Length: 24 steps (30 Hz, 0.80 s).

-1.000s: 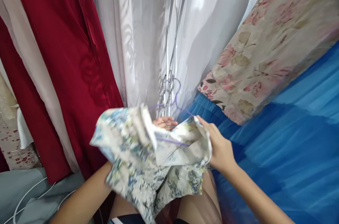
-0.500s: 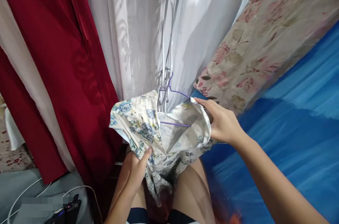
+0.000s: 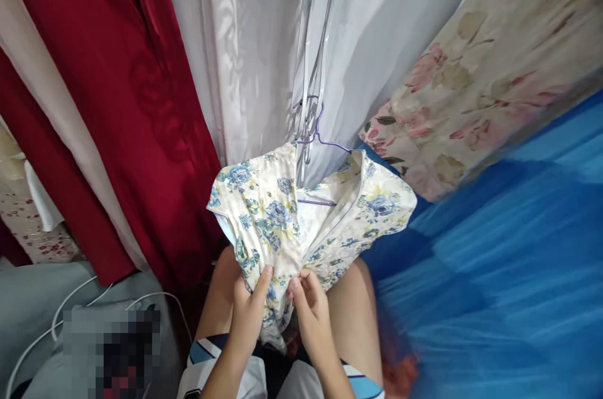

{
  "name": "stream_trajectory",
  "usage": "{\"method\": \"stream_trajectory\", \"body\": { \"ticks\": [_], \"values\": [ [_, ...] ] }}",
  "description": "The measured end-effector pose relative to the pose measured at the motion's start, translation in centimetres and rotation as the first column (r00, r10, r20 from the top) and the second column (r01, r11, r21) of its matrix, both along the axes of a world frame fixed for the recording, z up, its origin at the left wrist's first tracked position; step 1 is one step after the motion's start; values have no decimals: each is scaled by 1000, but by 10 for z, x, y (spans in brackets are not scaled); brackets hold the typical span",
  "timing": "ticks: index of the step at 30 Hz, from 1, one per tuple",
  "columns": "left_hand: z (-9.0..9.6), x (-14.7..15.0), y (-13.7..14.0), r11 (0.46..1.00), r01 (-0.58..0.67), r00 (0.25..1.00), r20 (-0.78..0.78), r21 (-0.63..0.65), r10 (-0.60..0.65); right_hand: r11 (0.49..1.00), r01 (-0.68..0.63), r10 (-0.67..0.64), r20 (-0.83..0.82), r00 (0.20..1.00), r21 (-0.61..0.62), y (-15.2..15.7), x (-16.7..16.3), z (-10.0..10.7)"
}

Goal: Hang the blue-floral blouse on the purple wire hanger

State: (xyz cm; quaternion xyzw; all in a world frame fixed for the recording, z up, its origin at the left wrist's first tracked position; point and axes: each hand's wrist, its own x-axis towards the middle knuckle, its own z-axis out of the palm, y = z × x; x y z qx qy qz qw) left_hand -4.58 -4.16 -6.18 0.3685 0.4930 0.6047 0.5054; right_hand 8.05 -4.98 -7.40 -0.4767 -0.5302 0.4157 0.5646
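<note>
A cream dress (image 3: 277, 210) with blue and yellow flowers hangs in front of me on a purple wire hanger (image 3: 333, 146). Both its shoulders drape over the hanger, and the V-shaped neckline falls open at the middle, showing the pale inside. My left hand (image 3: 249, 308) grips the cloth at the left of the waist, thumb on top. My right hand (image 3: 311, 308) pinches the fabric just below the point of the neckline. The lower part of the garment bunches between my knees and is partly hidden by my hands.
White curtains (image 3: 264, 60) hang behind, with white straps (image 3: 313, 41) trailing to the hanger. Red cloth (image 3: 141, 110) is on the left; pink-flowered fabric (image 3: 443, 91) and blue cloth (image 3: 509, 248) are on the right. White cables (image 3: 70, 298) lie on a grey surface at lower left.
My right hand has left the right shoulder and moved down to the waist beside my left hand. The right shoulder now lies over the hanger. My left hand keeps its hold.
</note>
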Motion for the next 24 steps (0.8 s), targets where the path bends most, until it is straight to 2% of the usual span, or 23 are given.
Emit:
{"method": "stream_trajectory", "body": {
  "ticks": [3, 7, 9, 10, 12, 13, 14, 15, 17, 18, 21, 22, 24],
  "values": [
    [1, -2, -4, 1000, 3, 1000, -14, -7, -3, 994, -106, 106, 11, 994, -11, 7, -1, 10],
    [-2, -1, -2, 999, -37, 997, -64, 35, 39, 992, -115, 111, -75, 991, -51, 4, 7, 21],
    [-9, 1, -1, 982, -126, 984, -106, 138, 141, 991, -93, 80, -135, 988, -94, -3, 10, 20],
    [-14, 1, 0, 956, -190, 965, -137, 223, 223, 990, -82, 65, -149, 987, -113, -6, 12, 19],
    [-26, 3, -1, 861, -263, 898, -217, 436, 384, 986, -78, 56, -151, 987, -145, -12, 16, 18],
    [-32, 5, -2, 819, -221, 867, -278, 529, 414, 984, -91, 68, -148, 987, -155, -13, 17, 19],
    [-37, 6, -3, 797, -128, 844, -358, 590, 400, 981, -112, 88, -148, 985, -161, -15, 18, 20],
    [-41, 9, -4, 797, -7, 826, -446, 604, 345, 976, -139, 114, -152, 982, -165, -16, 18, 22],
    [-46, 17, -8, 828, 199, 800, -575, 524, 171, 967, -190, 160, -175, 971, -172, -18, 17, 25],
    [-46, 22, -10, 848, 250, 796, -598, 467, 95, 964, -201, 167, -191, 967, -176, -18, 16, 26],
    [-41, 33, -14, 879, 298, 789, -614, 372, -8, 969, -154, 109, -227, 968, -194, -17, 19, 33],
    [-37, 35, -14, 872, 338, 759, -651, 355, -29, 974, -124, 74, -245, 967, -192, -13, 23, 38],
    [-27, 34, -12, 844, 455, 629, -773, 282, -81, 983, -64, 12, -290, 957, -171, 0, 33, 54]
  ]
}}
